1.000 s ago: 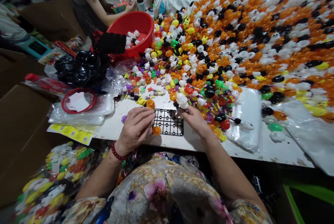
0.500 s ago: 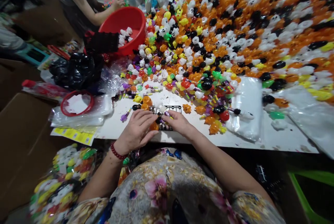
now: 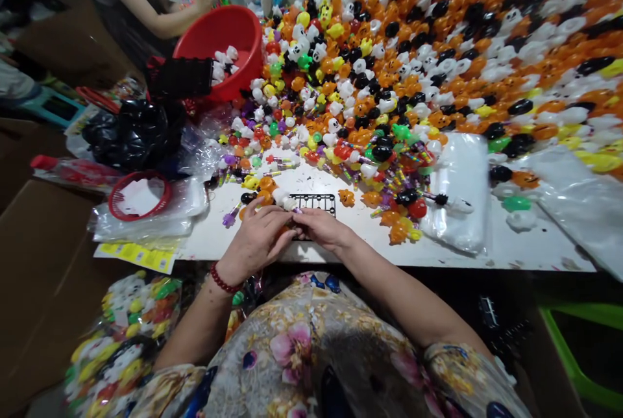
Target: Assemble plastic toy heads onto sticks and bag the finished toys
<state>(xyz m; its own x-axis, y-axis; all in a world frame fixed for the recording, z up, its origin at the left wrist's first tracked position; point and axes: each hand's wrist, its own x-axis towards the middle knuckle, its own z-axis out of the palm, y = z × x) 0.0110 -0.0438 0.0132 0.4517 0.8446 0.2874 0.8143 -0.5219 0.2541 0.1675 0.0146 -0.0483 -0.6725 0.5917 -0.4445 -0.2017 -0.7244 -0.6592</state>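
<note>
My left hand [image 3: 260, 235] is curled on the table, its fingertips meeting those of my right hand [image 3: 322, 230]. Between the fingers of the right hand is the coloured end of a small white-headed plastic toy [image 3: 284, 198]. Under my left fingers a bit of orange shows; what that hand grips is mostly hidden. A black plastic grid [image 3: 318, 200] lies flat behind and partly beneath my right hand. Just beyond the left hand are orange toy heads [image 3: 267, 185], a black one [image 3: 248, 198] and a purple toy with a striped stick [image 3: 230, 218].
A huge heap of orange, white and black toys [image 3: 438, 67] covers the back and right. Clear plastic bags [image 3: 460, 197] lie at right. At left are a red basket [image 3: 168, 200], a black bag [image 3: 134, 135] and a red tub [image 3: 250, 48]. Another person's arm [image 3: 146, 12] reaches beyond.
My right hand has moved slightly left toward my left hand, bringing the white-headed toy with it. More of the black grid shows now. The whole view has shifted a little.
</note>
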